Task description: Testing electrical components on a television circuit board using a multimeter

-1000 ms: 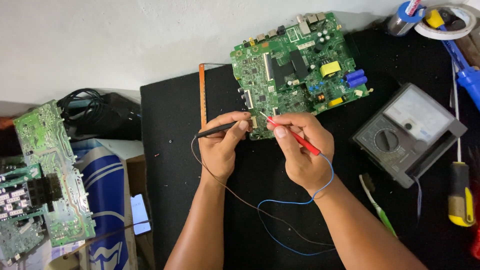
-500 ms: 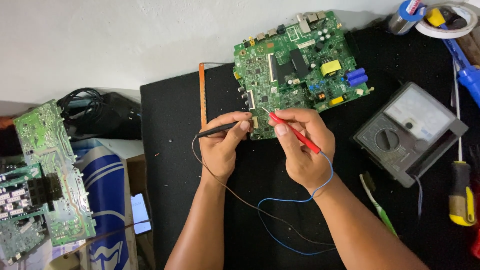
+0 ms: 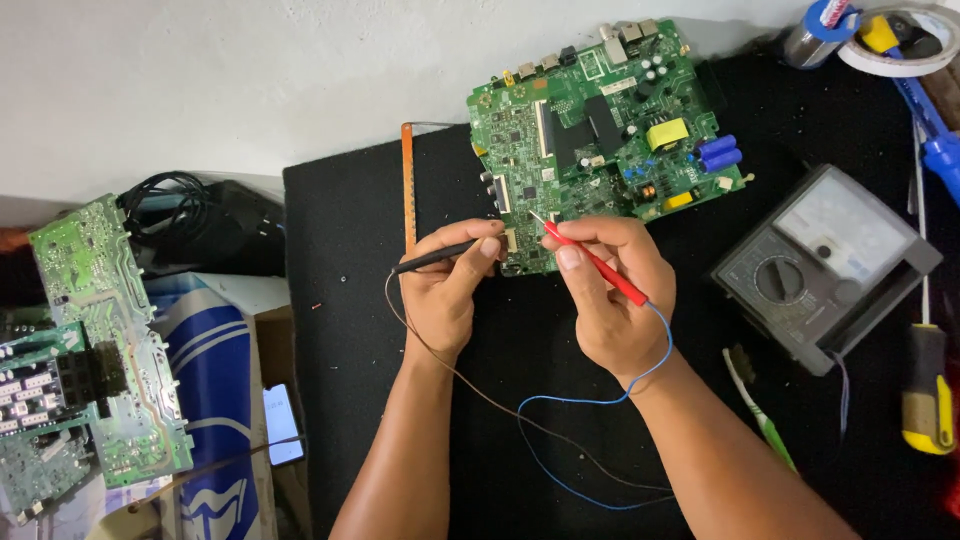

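Observation:
A green circuit board (image 3: 600, 130) lies on a black mat (image 3: 350, 260). My left hand (image 3: 445, 290) pinches a black test probe (image 3: 435, 258), its tip at the board's lower left edge. My right hand (image 3: 610, 295) grips a red test probe (image 3: 595, 262) like a pen, with the metal tip touching the board near the same corner. A brown wire runs from the black probe and a blue wire (image 3: 600, 400) from the red one, both looping over the mat between my forearms.
A grey analog multimeter (image 3: 825, 265) sits right of the board. A yellow-handled screwdriver (image 3: 928, 390), a green toothbrush (image 3: 760, 410), tape rolls (image 3: 890, 35) and a blue tool (image 3: 935, 140) lie at the right. Spare circuit boards (image 3: 90, 340), a phone (image 3: 283, 425) and a black adapter with cable (image 3: 200, 230) are left.
Both hands and probe tips have shifted only slightly along the board's lower left edge. The board and meter have not moved.

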